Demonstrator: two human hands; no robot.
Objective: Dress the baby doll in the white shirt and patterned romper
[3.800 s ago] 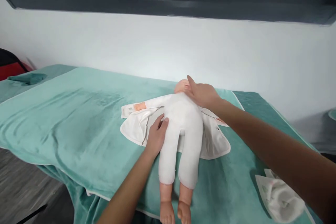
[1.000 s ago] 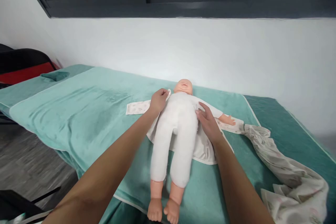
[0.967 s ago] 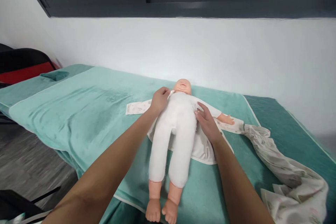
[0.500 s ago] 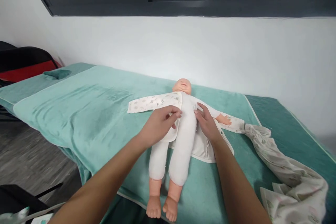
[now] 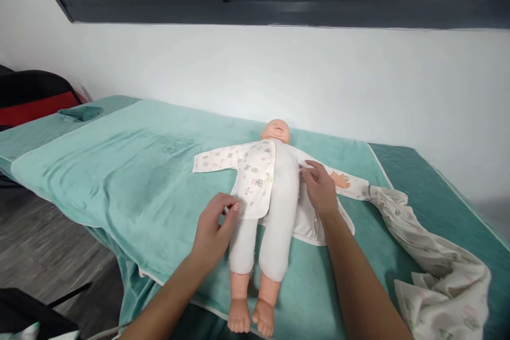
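Note:
A baby doll (image 5: 283, 170) lies face up, its head toward the wall. Its torso and legs are white, its feet bare. A white printed baby shirt (image 5: 255, 178) has its left-hand front panel spread over the doll's chest. The other panel (image 5: 313, 223) lies open on the bed beside the doll, with a doll hand showing by that sleeve. At the shirt's lower left corner, my left hand (image 5: 215, 228) is closed, thumb and forefinger pinched at the hem. My right hand (image 5: 320, 186) rests by the doll's side below the sleeve, fingers bent and slightly apart, holding nothing visible.
Green covers (image 5: 159, 170) spread over the bed against a white wall. A crumpled printed cloth (image 5: 442, 271) lies at the right, touching the sleeve end. A black and red chair (image 5: 37, 95) stands at the far left. A dark-framed window (image 5: 255, 8) is above.
My left hand has moved down and left from the doll's chest to the shirt's hem, uncovering the printed front panel. My right hand has shifted slightly right.

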